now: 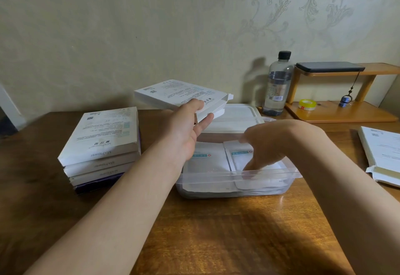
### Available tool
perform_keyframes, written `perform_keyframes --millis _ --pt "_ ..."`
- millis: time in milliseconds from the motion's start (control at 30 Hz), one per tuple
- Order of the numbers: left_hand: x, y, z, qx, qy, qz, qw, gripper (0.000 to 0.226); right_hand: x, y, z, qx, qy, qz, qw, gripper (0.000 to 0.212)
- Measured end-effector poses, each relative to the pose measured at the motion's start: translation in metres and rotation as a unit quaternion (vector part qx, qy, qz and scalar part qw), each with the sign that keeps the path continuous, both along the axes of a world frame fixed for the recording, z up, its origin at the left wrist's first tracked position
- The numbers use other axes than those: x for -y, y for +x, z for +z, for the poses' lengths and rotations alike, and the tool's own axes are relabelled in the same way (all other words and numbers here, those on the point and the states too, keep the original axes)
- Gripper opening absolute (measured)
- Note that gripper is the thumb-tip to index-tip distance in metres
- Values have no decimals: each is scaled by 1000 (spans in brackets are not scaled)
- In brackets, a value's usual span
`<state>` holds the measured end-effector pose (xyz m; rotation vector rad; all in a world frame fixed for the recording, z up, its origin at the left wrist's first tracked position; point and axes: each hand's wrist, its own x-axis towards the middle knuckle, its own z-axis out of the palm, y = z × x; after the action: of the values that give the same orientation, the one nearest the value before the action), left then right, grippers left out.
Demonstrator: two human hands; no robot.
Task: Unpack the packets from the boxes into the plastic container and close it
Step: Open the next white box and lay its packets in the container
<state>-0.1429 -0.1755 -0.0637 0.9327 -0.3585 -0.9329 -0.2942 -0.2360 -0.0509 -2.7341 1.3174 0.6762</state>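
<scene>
My left hand (190, 127) grips a flat white box (173, 95) by its open end and holds it in the air above the table's middle. Below it stands the clear plastic container (290, 174) with white packets (207, 164) lying flat inside. My right hand (266, 144) reaches down into the container, fingers pointing down onto a packet; whether it pinches the packet is unclear. The container's white lid (236, 116) lies flat just behind it. A stack of several white boxes (104, 142) sits at the left.
A water bottle (278, 84) stands behind the lid. At the back right a small wooden shelf (337, 114) carries a dark phone (329, 67), a yellow tape roll (307, 104) and a blue charm. An opened white box (383, 153) lies at the right edge.
</scene>
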Motion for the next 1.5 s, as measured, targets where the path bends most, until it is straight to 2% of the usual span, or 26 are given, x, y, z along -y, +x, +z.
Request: perform_keyframes --millis 67,167,400,700,1133,1200,1267,1367,1433,1500 --pt "-1 0 0 -2 -3 -2 1000 32 1 2 -4 22 7 9 1000 95" --pt "-1 -1 0 -5 -6 -1 1000 36 1 4 -10 -7 34 13 999 103" --pt "0 0 -1 0 -4 -9 1000 34 4 2 -13 -27 54 17 998 97" --pt "0 1 -3 3 -3 -7 1000 42 3 6 -15 -27 55 23 998 103" --pt "-1 0 0 4 6 -6 1000 33 2 2 -11 -47 51 5 998 101" --pt "-2 -1 1 1 8 -4 1000 31 -3 0 -3 7 26 -5 1000 90" --pt "-3 -2 3 -4 5 4 1000 26 -6 -2 10 140 -57 -9 988 74" --pt "-5 -5 9 -16 -1 8 1000 16 -11 0 25 332 -162 -3 929 54" --pt "-7 -6 11 -31 7 3 1000 12 -14 4 25 383 -175 -3 907 49" --pt "-7 -7 11 -39 7 -14 999 6 -15 6 21 393 -183 1 901 48"
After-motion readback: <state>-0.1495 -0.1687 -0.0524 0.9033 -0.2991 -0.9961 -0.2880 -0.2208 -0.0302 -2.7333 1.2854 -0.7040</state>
